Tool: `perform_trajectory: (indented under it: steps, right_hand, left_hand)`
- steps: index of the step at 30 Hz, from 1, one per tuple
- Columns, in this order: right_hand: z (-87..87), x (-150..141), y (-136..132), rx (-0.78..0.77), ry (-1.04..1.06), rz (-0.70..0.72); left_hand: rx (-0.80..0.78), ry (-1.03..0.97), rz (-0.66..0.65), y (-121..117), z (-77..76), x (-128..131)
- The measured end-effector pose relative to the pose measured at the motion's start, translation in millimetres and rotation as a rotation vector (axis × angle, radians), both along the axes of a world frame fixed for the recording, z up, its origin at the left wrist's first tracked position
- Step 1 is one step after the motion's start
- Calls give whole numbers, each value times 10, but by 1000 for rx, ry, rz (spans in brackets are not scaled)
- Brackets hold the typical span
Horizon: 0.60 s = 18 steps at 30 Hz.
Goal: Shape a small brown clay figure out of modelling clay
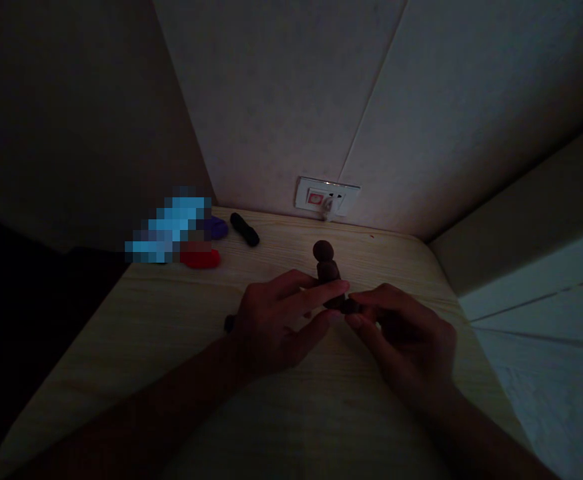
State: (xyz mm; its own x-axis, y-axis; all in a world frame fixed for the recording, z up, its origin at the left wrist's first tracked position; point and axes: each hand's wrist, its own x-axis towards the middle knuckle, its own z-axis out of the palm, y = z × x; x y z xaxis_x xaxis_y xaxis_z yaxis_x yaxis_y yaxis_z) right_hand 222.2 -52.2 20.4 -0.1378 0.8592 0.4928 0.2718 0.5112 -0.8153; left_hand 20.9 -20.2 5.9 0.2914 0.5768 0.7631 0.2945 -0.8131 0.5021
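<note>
A dark brown modelling-clay figure [327,270], with a round ball on top of thicker lumps, stands upright above the middle of the table. My left hand [284,320] is closed on its lower body, fingers on the near side. At the figure's lower right, my right hand [406,333] pinches a small dark lump [351,306] between thumb and fingers, against or very close to the body. Dim light hides whether the lump is joined to it. Partly behind my left hand lies another small dark piece [229,323].
On the wooden table [311,413], a black rolled piece [244,229], a purple piece [216,228] and a red piece [201,259] lie at the back left. A pixelated bright blue patch [171,227] covers something beside them. Behind, the wall carries a socket [326,198].
</note>
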Motion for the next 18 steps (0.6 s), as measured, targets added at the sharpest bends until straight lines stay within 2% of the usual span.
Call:
perform_trajectory:
  steps: [18]
  right_hand:
    - [28,-13,3,-13,9,-15]
  left_hand:
    - [-28,-6,-8,2,-11,-1]
